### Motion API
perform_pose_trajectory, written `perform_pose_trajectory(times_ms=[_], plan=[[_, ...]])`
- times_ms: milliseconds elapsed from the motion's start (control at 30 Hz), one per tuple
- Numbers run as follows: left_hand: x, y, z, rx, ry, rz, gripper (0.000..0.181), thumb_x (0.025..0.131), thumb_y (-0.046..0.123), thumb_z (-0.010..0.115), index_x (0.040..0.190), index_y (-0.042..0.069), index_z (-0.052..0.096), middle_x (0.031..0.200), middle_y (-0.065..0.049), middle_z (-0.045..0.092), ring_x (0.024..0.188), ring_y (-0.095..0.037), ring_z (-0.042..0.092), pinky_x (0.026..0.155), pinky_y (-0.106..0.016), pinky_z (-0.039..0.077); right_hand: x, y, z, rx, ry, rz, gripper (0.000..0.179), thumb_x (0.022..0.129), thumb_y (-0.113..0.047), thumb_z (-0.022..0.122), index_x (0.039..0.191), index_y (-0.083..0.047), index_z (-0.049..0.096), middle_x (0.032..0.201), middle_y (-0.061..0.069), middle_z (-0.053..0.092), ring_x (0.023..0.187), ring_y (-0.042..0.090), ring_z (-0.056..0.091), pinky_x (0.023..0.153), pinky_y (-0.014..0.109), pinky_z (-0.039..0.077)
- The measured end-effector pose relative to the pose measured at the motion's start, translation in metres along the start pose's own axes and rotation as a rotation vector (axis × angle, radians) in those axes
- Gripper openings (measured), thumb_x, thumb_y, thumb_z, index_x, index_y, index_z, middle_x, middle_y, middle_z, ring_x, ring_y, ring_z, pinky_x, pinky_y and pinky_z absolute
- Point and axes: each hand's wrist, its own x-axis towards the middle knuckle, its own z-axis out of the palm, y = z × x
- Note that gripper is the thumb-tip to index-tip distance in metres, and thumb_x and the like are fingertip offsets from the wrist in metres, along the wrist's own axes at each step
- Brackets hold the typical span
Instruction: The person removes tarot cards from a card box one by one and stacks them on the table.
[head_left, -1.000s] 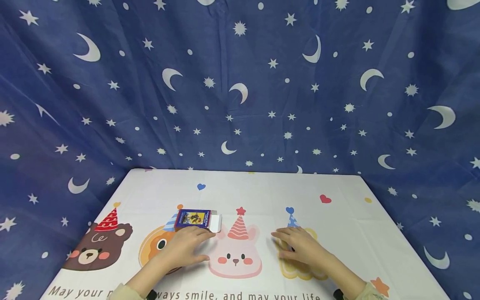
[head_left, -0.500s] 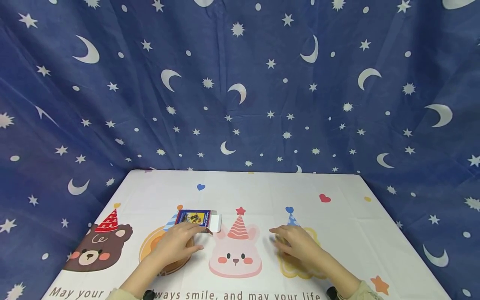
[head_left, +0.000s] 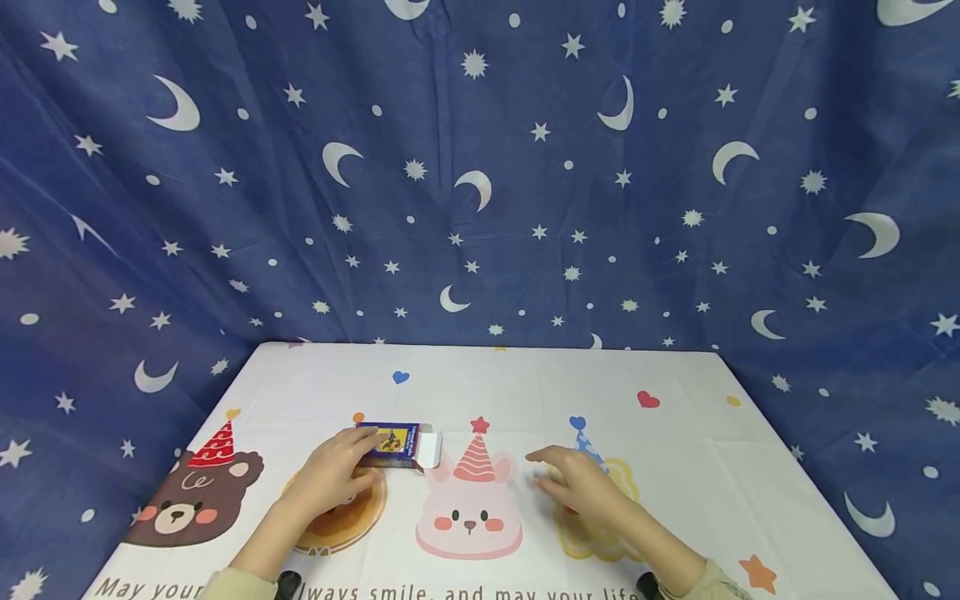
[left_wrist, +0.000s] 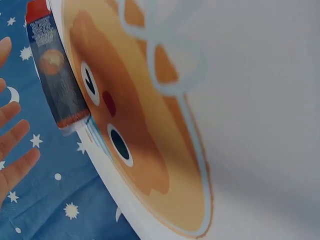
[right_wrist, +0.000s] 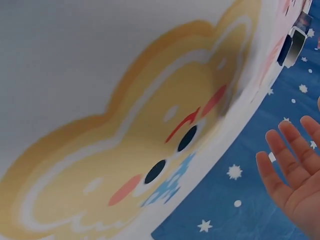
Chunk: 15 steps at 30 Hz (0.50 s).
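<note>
A small printed cardboard box (head_left: 397, 442), dark blue with a yellow picture, lies on the white tablecloth. Its white end flap (head_left: 429, 450) stands open toward the right. My left hand (head_left: 326, 479) hovers at the box's left end, its fingers overlapping the picture in the head view. In the left wrist view, the fingers (left_wrist: 15, 135) are spread beside the box (left_wrist: 56, 70) with a gap between. My right hand (head_left: 581, 483) is held over the yellow cartoon print, holding nothing. Its loosely extended fingers (right_wrist: 290, 160) show in the right wrist view, away from the box's open end (right_wrist: 294, 47).
The tablecloth (head_left: 487, 379) carries printed cartoon animals, hearts and a line of lettering along the front. Behind and on both sides hangs a dark blue curtain (head_left: 420, 267) with moons and stars. Dark bands (head_left: 288, 585) sit at the wrists.
My left hand has shifted left and up, from the box's front side to its left end. The right hand has drifted slightly left. The box stays where it was.
</note>
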Motion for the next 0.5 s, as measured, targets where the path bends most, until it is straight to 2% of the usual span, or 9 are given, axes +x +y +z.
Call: perform_pose_trajectory(times_ms=[100,267,500], plan=[[0.002,-0.005,0.001,-0.004,-0.004,-0.01,0.057,0.073,0.027,0.08,0.124,0.009,0.061,0.125,-0.016,0.059,0.114,-0.035,0.056,0.095,-0.052,0.048,0.003,-0.006,0.001,0.055,-0.004,0.042,0.026,0.088,-0.015,0.065,0.113,-0.008,0.066,0.113,0.005,0.068,0.102,0.024,0.065,0.085,0.038,0.054],[0.008,-0.011,0.001,0.029,-0.019,-0.007,0.062,0.071,0.032,0.081,0.126,0.012,0.059,0.127,-0.016,0.058,0.117,-0.038,0.054,0.097,-0.054,0.046,0.008,-0.017,0.004,0.141,0.038,0.08,0.023,0.089,-0.017,0.063,0.111,-0.008,0.066,0.109,0.004,0.069,0.097,0.023,0.064,0.077,0.032,0.054],[0.017,-0.019,0.002,0.063,-0.091,0.035,0.069,0.073,0.036,0.08,0.132,0.011,0.054,0.13,-0.019,0.054,0.119,-0.039,0.052,0.098,-0.056,0.044,0.016,-0.028,0.011,0.252,0.067,0.074,0.024,0.09,-0.017,0.062,0.111,-0.005,0.064,0.107,0.01,0.069,0.094,0.025,0.066,0.079,0.039,0.055]])
